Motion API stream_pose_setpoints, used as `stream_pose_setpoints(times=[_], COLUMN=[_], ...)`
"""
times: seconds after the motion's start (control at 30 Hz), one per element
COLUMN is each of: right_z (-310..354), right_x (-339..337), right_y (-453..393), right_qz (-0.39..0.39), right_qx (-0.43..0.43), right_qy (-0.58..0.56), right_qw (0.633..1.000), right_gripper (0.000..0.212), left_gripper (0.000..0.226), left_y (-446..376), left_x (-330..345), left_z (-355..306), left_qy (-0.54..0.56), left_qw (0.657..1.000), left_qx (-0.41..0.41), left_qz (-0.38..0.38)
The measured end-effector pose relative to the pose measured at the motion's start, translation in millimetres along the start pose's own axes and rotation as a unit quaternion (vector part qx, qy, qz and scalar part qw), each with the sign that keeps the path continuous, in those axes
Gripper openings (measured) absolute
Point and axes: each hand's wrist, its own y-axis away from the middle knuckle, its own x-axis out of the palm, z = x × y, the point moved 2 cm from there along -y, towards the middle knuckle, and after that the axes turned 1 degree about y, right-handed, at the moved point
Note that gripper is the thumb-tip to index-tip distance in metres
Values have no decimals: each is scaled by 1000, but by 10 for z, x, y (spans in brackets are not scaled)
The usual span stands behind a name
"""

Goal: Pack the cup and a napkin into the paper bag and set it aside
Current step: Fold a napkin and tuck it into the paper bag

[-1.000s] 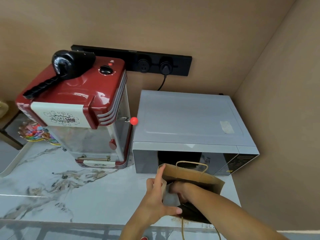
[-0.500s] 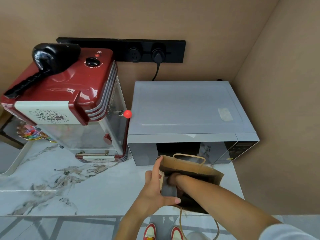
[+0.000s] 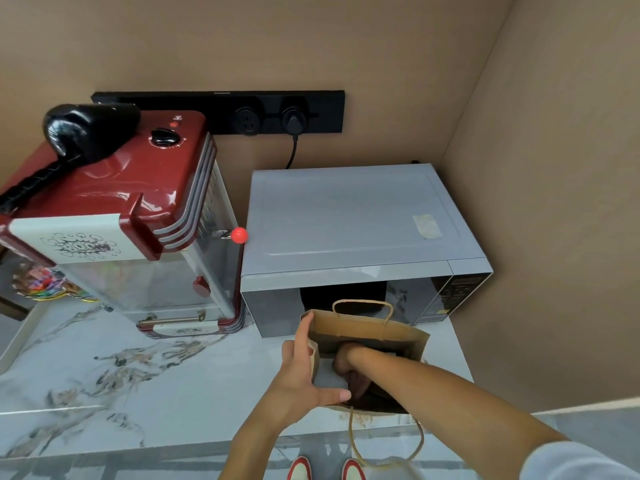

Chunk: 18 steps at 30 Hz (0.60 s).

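Note:
A brown paper bag (image 3: 408, 336) with twine handles stands open on the marble counter, in front of the microwave. My left hand (image 3: 299, 379) grips the bag's left rim, with the thumb on the near edge and the index finger up along the corner. My right hand (image 3: 346, 358) reaches down inside the bag with its fingers curled; what it holds is hidden. Something pale (image 3: 329, 377) lies in the bag between my two hands. I cannot tell whether it is the cup or the napkin.
A grey microwave (image 3: 346, 216) stands right behind the bag, against the brown wall on the right. A red popcorn machine (image 3: 114, 202) stands to the left. The marble counter (image 3: 121, 375) stretches to the left of the bag. Its front edge lies just below my hands.
My view has shifted a little. Both hands stay as they were, the left on the bag's rim and the right inside the bag.

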Motion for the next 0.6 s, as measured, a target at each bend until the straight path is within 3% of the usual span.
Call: stream_pose_setpoints(times=[0.1, 0.3, 0.43, 0.6], right_z=[-101, -277, -345, -427], right_x=[-13, -251, -367, -413], right_y=[16, 65, 126, 39], right_qz=[49, 24, 5, -15], right_qx=[57, 80, 121, 128], right_qy=[31, 168, 175, 130], right_qw=[997, 982, 977, 983], right_gripper=[32, 34, 51, 37], left_gripper=[135, 134, 134, 132], left_y=[-3, -27, -39, -40], left_x=[6, 70, 100, 135], left_z=[2, -9, -26, -68], left_qy=[-6, -14, -12, -16], left_qw=[1000, 1000, 1000, 1000], left_qx=[-1, 1, 5, 17], left_qz=[2, 5, 1, 7])
